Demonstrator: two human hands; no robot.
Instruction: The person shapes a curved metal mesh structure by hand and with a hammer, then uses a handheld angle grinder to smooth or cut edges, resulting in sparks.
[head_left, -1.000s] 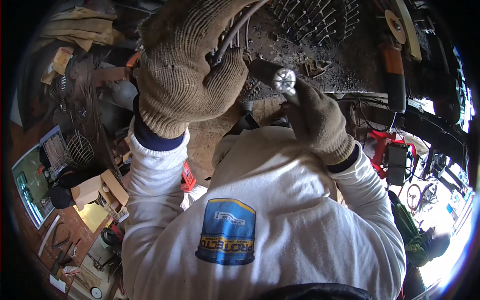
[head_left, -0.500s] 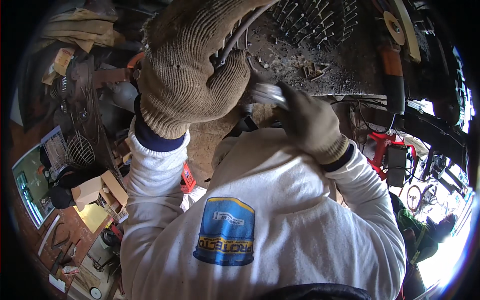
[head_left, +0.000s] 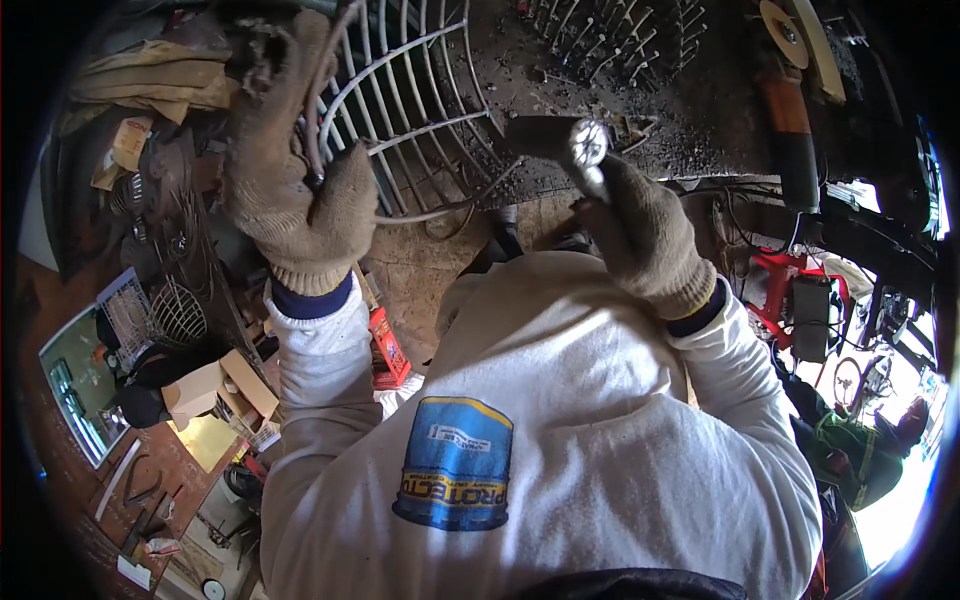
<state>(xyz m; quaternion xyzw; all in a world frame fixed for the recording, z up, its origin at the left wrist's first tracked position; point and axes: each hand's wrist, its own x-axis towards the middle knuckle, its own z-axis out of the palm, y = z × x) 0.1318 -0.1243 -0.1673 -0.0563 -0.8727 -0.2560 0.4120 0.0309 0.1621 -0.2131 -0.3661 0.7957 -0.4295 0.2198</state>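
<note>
My left hand [head_left: 300, 195], in a brown knit glove, grips the outer rod of a curved wire basket [head_left: 412, 133] made of bent metal bars. The rod passes between its thumb and fingers. The basket is tilted over the near edge of a dark, gritty workbench [head_left: 520, 80]. My right hand [head_left: 655, 235], gloved alike, is closed round a hammer [head_left: 590, 145] with a dark head and a shiny round metal end. The dark head points left toward the basket, a short way from its bars. Most of the hammer's handle is hidden by the glove.
Rows of small metal pieces [head_left: 625, 40] stand on the bench's far side. An angle grinder [head_left: 785, 100] lies at the right. A red stand [head_left: 775, 290] is below it. Cardboard boxes [head_left: 215, 395] and another wire basket [head_left: 180, 312] are at left. A person in green [head_left: 855, 455] is at far right.
My left hand has moved left and away from the view, bringing the wire basket's bars into sight. My right hand has shifted slightly right, and the hammer has turned its shiny end upward.
</note>
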